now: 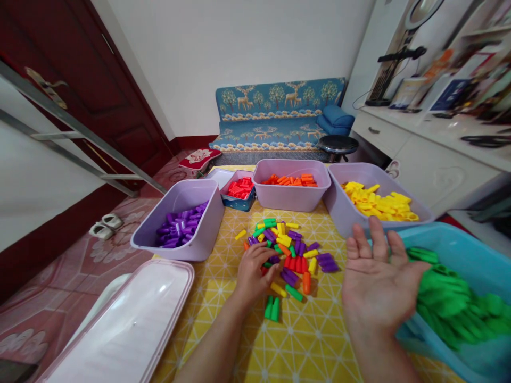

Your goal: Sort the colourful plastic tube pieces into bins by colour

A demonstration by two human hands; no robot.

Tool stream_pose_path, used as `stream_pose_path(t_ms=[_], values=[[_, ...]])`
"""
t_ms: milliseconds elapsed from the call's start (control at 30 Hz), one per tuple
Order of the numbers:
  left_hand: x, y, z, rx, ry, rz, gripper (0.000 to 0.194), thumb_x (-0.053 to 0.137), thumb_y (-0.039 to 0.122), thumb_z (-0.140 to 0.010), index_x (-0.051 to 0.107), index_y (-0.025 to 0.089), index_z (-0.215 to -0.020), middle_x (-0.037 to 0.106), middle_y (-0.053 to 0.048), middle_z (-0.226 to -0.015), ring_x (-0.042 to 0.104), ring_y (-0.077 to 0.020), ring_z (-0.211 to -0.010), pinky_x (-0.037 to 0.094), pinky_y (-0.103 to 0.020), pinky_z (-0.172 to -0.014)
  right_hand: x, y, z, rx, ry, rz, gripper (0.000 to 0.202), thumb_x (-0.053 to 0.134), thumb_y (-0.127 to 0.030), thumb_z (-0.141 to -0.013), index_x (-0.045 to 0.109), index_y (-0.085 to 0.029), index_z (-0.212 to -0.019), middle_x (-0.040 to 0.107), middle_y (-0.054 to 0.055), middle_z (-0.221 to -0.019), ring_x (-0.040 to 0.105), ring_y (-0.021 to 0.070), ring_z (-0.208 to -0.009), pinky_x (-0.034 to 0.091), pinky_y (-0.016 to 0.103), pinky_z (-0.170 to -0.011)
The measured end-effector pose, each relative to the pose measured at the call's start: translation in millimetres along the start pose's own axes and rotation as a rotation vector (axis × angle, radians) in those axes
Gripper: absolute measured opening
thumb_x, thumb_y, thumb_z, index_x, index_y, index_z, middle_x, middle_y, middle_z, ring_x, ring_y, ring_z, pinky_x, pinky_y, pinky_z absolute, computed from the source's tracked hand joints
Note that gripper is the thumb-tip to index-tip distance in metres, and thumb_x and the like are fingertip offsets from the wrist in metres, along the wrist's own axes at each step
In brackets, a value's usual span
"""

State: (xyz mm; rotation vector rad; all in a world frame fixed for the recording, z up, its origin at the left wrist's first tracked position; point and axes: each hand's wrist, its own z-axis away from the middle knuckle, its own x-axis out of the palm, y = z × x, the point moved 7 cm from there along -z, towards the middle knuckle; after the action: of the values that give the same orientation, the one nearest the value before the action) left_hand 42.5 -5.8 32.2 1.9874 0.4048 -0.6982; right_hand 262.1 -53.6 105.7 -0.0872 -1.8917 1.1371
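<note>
A mixed pile of small plastic tube-like pieces [293, 264] in green, yellow, purple, red and orange lies on the yellow patterned tablecloth [303, 340]. My left hand [255, 268] reaches over the pile's left side, fingers curved and thumb apart; what lies under the fingers is partly hidden. My right hand [379, 282] is raised palm up, fingers spread, with nothing in it. It is in front of the lilac bin [335, 210] of yellow pieces [379, 202] and beside the teal bin [423, 346] of green pieces [455, 298].
A lilac bin [209, 229] of purple pieces stands left, a small box [238, 204] of red ones and a lilac bin [293, 198] of orange ones at the back. A pale lid [123, 324] lies front left. Beyond are a stool [338, 143] and a blue sofa [275, 130].
</note>
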Motion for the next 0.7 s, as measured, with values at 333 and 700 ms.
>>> stream_pose_path(t_ms=[333,700], values=[[2.4,-2.3,1.0,0.007,-0.015,-0.081,0.037,0.062,0.021,-0.078,0.062,0.023,-0.115,0.065,-0.006,-0.114,0.048,-0.0244,-0.119,0.039,-0.044,-0.102,26.4,106.0,15.8,-0.200,-0.819,1.230,0.016,0.051,-0.017,-0.079,0.065,-0.020,-0.087,0.066,0.007,-0.095,0.057,0.0231,-0.095,0.043,0.040,-0.089],[6.5,-5.2,-0.9,-0.053,0.001,-0.151,0.062,0.065,0.012,-0.063,0.055,0.020,-0.124,0.060,-0.009,-0.116,0.046,-0.0276,-0.116,0.037,-0.045,-0.102,35.0,122.3,42.2,-0.316,-1.006,1.430,0.037,0.055,-0.014,-0.074,0.062,-0.021,-0.110,0.063,0.008,-0.109,0.051,0.0255,-0.104,0.041,0.041,-0.094]])
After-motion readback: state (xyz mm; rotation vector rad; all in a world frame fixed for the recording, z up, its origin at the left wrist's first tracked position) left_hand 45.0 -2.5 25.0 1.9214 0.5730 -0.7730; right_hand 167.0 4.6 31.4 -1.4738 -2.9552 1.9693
